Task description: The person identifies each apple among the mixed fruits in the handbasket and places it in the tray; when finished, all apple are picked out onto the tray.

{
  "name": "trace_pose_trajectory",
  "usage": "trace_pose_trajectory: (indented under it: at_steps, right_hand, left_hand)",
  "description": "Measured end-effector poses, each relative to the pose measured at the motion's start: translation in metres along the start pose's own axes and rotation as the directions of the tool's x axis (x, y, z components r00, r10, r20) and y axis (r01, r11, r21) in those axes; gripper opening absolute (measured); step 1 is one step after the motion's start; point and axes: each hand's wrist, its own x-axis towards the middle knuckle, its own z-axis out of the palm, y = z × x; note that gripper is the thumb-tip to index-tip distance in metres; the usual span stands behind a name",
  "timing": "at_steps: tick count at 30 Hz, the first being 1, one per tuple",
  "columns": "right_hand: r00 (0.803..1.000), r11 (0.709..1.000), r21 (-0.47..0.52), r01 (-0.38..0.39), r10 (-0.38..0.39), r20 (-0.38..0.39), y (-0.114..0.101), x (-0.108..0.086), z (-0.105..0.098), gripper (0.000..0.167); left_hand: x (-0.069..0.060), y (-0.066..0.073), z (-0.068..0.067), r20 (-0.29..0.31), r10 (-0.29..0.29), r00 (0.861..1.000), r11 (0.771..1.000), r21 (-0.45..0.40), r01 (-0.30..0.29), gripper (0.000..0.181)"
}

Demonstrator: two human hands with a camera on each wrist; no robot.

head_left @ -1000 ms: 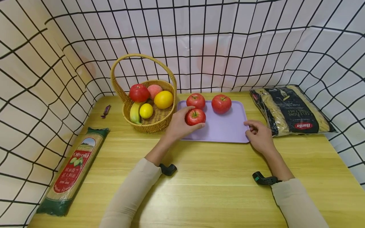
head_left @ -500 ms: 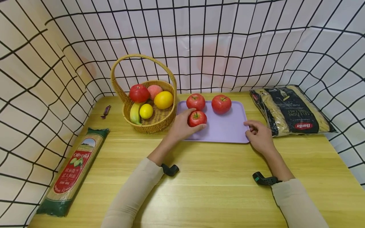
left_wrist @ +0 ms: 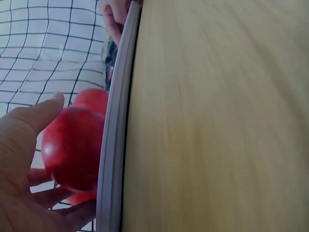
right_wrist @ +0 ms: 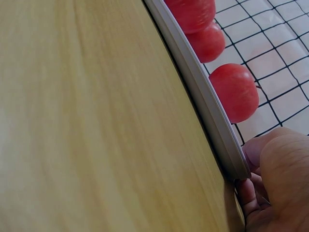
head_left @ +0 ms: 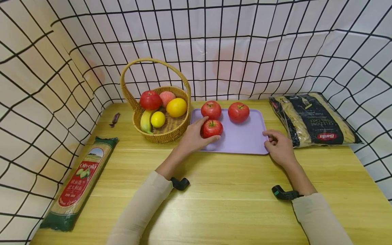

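In the head view a red apple (head_left: 212,128) sits on the front left of the purple tray (head_left: 242,139). My left hand (head_left: 194,136) curves loosely around its left side; in the left wrist view the thumb stands a little off the apple (left_wrist: 75,147) and the other fingers spread behind it. Two more red apples stand behind on the tray, one at back left (head_left: 211,110) and one further right (head_left: 238,112). My right hand (head_left: 280,147) pinches the tray's right rim near the front corner; in the right wrist view its fingers (right_wrist: 247,197) reach the rim from outside.
Left of the tray stands a wicker basket (head_left: 163,136) with a tall handle, holding several fruits. A bag of pasta (head_left: 318,119) lies at the right. A spaghetti packet (head_left: 81,182) and a small wrapped candy (head_left: 115,119) lie at the left. Grid-patterned cloth walls surround the table.
The apple at my left hand has moved slightly right and toward the front onto the tray. My left hand has since drawn back a little leftward. The right hand stays at the rim.
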Motion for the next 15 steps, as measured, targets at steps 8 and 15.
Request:
trace_pose_trajectory:
  at_steps: [8,15]
  right_hand:
    - [1.0,1.0,-0.006,-0.004,0.004,0.006,0.001,0.0,0.0,0.035]
    - [1.0,1.0,0.001,-0.009,0.009,0.008,0.002,0.0,0.001,0.035]
  left_hand:
    - [-0.013,-0.003,-0.022,-0.021,0.074,0.997,0.995,-0.068,-0.075,0.082]
    - [-0.023,-0.012,-0.048,-0.136,0.106,0.985,0.976,-0.176,-0.13,0.065]
